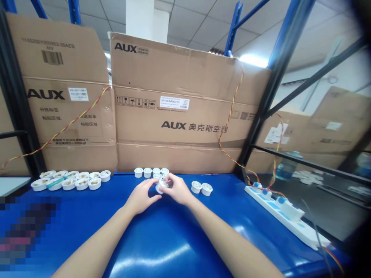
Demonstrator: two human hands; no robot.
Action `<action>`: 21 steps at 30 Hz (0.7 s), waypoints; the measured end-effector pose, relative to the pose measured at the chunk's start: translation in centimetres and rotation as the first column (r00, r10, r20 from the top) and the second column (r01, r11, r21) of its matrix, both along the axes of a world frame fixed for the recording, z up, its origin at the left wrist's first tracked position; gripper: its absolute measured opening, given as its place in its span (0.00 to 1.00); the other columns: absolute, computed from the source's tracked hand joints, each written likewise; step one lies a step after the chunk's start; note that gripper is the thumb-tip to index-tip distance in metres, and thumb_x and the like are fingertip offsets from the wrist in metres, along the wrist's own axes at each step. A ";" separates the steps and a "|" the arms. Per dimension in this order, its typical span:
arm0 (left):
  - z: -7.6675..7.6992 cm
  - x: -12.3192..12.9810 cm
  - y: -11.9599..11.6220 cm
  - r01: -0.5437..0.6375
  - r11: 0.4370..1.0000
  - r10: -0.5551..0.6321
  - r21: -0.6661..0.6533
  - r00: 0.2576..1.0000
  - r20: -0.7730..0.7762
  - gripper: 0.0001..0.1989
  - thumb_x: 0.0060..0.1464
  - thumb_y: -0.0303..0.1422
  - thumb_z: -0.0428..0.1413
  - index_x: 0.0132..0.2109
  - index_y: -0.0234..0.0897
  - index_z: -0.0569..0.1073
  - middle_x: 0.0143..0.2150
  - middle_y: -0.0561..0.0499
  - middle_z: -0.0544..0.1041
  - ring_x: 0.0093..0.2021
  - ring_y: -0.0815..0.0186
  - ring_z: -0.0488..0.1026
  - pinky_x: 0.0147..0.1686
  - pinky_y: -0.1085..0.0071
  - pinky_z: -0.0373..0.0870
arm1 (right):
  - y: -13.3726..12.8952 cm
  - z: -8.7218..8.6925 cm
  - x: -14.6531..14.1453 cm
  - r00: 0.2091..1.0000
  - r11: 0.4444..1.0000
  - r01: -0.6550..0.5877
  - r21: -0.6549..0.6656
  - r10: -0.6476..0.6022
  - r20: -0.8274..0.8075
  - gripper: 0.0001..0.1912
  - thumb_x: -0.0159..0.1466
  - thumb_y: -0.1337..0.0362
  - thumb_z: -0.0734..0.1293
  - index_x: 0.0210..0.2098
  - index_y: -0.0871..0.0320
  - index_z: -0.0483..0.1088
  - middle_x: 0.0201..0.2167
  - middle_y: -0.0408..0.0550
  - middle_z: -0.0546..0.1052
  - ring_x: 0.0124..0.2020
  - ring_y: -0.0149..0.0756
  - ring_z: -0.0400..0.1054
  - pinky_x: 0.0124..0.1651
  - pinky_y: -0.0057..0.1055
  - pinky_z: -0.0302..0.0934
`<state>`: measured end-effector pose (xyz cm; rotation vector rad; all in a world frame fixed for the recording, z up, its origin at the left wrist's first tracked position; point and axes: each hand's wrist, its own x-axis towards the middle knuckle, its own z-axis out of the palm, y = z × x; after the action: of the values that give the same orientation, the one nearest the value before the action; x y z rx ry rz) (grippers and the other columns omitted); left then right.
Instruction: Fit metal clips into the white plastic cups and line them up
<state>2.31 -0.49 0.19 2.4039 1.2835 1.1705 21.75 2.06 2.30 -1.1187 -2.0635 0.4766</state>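
Both hands meet over the blue bench, around a small white cup a little left of the middle and towards the back edge. The right hand has the cup pinched between thumb and fingers. The left hand is beside it with thumb and fingers spread apart in a curve, the fingertips close to the cup's side; whether they touch it I cannot tell. The fingers cover much of the cup, so what it contains is hidden.

Just behind the hands, a row of four white cups lines the back of the bench, with another cup partly visible in front of it; their contents are too small to make out. To the right of the right hand stands a pair of white cups — upright, close together, with greyish detail at their tops that cannot be read clearly.

The largest group is at the far left: two close rows of white tubs, several holding small brownish bits. A teal tool lies across the tops of some of them.

Printed cardboard panels stand behind the bench. At the right, a white power strip carries several plugs — and beyond it, on a dark surface, stands a bluish clear bottle.
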 end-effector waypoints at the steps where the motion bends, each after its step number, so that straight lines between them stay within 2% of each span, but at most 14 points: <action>1: 0.1 0.2 0.0 0.009 1.000 -0.009 -0.006 1.000 0.015 0.24 0.49 0.34 0.58 0.55 0.43 0.68 0.53 0.49 0.74 0.52 0.58 0.71 0.52 0.65 0.67 | -0.4 -0.2 -0.9 0.998 0.999 -0.049 0.008 0.049 -0.033 0.13 0.53 0.56 0.70 0.31 0.56 0.64 0.27 0.39 0.71 0.28 0.30 0.64 0.32 0.25 0.56; 3: 0.2 0.1 0.1 -0.015 1.000 0.015 -0.016 0.999 0.047 0.21 0.50 0.33 0.58 0.53 0.43 0.70 0.52 0.50 0.75 0.51 0.59 0.72 0.52 0.66 0.67 | -0.8 -0.5 -2.0 0.989 0.994 -0.104 0.013 0.105 -0.104 0.12 0.55 0.57 0.70 0.34 0.56 0.65 0.31 0.40 0.73 0.30 0.31 0.66 0.33 0.26 0.59; 6: 0.2 -0.9 0.7 -0.153 0.988 0.154 -0.022 0.981 0.121 0.18 0.50 0.36 0.58 0.50 0.42 0.71 0.49 0.49 0.77 0.49 0.58 0.73 0.50 0.66 0.68 | -0.7 -0.7 -1.7 0.991 0.996 -0.075 0.042 0.079 -0.105 0.09 0.58 0.60 0.67 0.38 0.56 0.68 0.37 0.44 0.75 0.33 0.32 0.68 0.37 0.28 0.61; 8: -0.1 -2.0 1.2 -0.257 0.966 0.260 -0.039 0.949 0.179 0.18 0.48 0.37 0.59 0.48 0.42 0.71 0.49 0.50 0.77 0.48 0.58 0.73 0.49 0.66 0.68 | -0.5 -0.8 -0.9 0.995 0.994 -0.095 0.056 0.094 0.029 0.05 0.59 0.63 0.66 0.35 0.56 0.71 0.35 0.44 0.76 0.34 0.33 0.69 0.40 0.29 0.61; 11: -0.7 -3.2 1.9 -0.341 0.934 0.356 -0.104 0.906 0.230 0.19 0.47 0.37 0.59 0.47 0.41 0.71 0.45 0.50 0.78 0.46 0.59 0.75 0.47 0.65 0.69 | -0.3 -1.1 -0.1 0.948 0.973 -0.229 0.038 0.214 0.237 0.04 0.60 0.66 0.66 0.33 0.55 0.75 0.33 0.44 0.78 0.35 0.33 0.70 0.41 0.29 0.60; 16: -1.0 -3.2 1.9 -0.322 0.939 0.343 -0.121 0.906 0.247 0.17 0.47 0.37 0.59 0.46 0.42 0.71 0.43 0.51 0.78 0.44 0.60 0.75 0.45 0.67 0.68 | -0.2 -1.4 -0.3 0.887 0.937 -0.343 0.067 0.299 0.351 0.07 0.61 0.67 0.65 0.36 0.54 0.76 0.36 0.44 0.77 0.37 0.32 0.70 0.41 0.26 0.60; 21: -0.8 -3.0 1.7 -0.310 0.941 0.336 -0.134 0.907 0.254 0.16 0.48 0.38 0.59 0.45 0.42 0.71 0.43 0.51 0.78 0.44 0.60 0.75 0.44 0.67 0.68 | -0.2 -1.4 -0.3 0.875 0.938 -0.342 0.062 0.294 0.384 0.06 0.61 0.67 0.65 0.35 0.54 0.75 0.35 0.44 0.76 0.35 0.31 0.69 0.39 0.25 0.59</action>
<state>-0.70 1.19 -0.64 1.9263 1.6394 1.4342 21.49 1.84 0.92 -0.8380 -2.5930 0.2968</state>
